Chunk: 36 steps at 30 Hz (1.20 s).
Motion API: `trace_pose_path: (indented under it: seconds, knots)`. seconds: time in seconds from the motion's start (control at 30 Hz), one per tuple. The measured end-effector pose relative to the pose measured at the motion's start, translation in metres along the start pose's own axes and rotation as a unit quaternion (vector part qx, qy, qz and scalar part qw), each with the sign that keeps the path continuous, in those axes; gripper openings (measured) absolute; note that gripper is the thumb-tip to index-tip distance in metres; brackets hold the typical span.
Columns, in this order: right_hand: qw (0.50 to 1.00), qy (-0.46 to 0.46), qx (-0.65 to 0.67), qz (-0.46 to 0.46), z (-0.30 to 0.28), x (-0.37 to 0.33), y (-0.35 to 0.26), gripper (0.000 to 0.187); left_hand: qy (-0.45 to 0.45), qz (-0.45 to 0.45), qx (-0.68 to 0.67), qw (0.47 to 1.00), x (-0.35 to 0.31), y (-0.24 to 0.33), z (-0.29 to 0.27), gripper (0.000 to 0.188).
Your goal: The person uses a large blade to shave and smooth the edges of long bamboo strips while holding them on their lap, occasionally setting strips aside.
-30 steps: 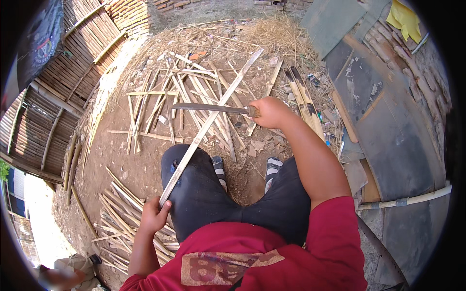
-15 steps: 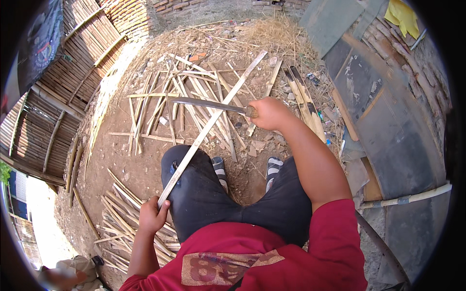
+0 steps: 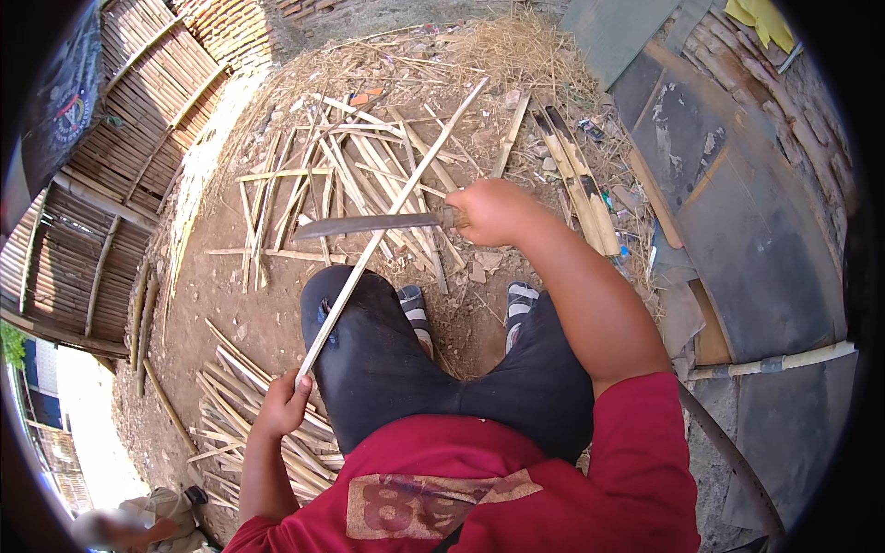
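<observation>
A long pale bamboo strip point(image 3: 376, 241) slants up and away from my left hand point(image 3: 284, 405), which grips its near end. It passes over my left knee, and its far end reaches over the heap on the ground. My right hand point(image 3: 493, 214) is closed round the wooden handle of a machete point(image 3: 369, 224). The long dark blade points left and crosses the strip just beyond my knee; it looks to be against the strip, though contact is hard to tell. Beyond my feet lies a loose pile of split bamboo strips point(image 3: 359, 175).
More strips point(image 3: 230, 415) are heaped left of my leg. Charred bamboo pieces point(image 3: 581, 184) lie right of the pile. Dark panels point(image 3: 737, 230) lean along the right. A bamboo wall point(image 3: 147, 101) stands at left. Another person point(image 3: 161, 516) is at the lower left.
The machete has moved left and nearer to me along the strip, its blade tip now lower. The strip has turned narrower in view, and its far end has shifted slightly left.
</observation>
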State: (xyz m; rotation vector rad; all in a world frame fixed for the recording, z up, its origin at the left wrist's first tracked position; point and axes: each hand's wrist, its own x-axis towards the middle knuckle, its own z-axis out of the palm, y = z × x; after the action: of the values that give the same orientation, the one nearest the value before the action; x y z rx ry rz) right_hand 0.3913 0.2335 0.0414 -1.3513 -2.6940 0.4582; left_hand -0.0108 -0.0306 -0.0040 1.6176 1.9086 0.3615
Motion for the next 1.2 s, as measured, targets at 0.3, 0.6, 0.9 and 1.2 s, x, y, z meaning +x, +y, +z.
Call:
trace_pose_path:
  seconds: [0.3,0.6,0.9,1.2]
  knots:
    - [0.974,0.112,0.163,0.112,0.019,0.007,0.06,0.05,-0.068,-0.014,-0.046,0.996,0.006,-0.001,0.001,0.067]
    - [0.965,0.019,0.195,0.174,0.017,0.007,0.07,0.049,-0.02,0.018,0.007,1.0,0.004,0.008,0.003,0.059]
    - [0.996,-0.035,0.044,-0.067,0.021,0.002,0.003,0.055,0.011,0.012,0.056,0.998,-0.004,0.008,0.008,0.055]
    - [0.997,-0.022,0.063,0.034,0.011,0.009,0.018,0.05,0.026,0.009,0.132,0.991,-0.005,0.011,0.005,0.055]
